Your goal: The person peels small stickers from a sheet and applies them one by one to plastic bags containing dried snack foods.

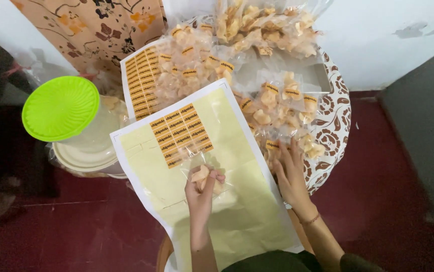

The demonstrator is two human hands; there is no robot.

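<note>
Left hand [203, 194] closed around a small clear packet [208, 180] of pale chips, fingers curled over its top, held just above the yellow sheet [227, 201] near the middle of the lap. Right hand [291, 174] open and flat, fingers spread, resting on the heap of filled packets [282, 113] at the tray's [335, 126] near right edge, gripping nothing. Probably very light, that packet, with thin slippery film and brittle chips inside (easy to crush under a tight squeeze); best pinched at the film's gathered top or cradled loosely from below, never pressed at the belly. On the sheet's upper left part, a block of small orange rectangular stickers [181, 133] in neat rows, bare yellow backing everywhere else. Beyond its far corner, a second sticker sheet [141, 83], mostly full, partly buried under packets. Most packets in the heap already marked with one orange sticker each. At the tray's far edge, a bigger clear bag [264, 25] of loose chips. Off to the left, a round lime-green lid [60, 107] over clear tubs, well apart from both hands.
</note>
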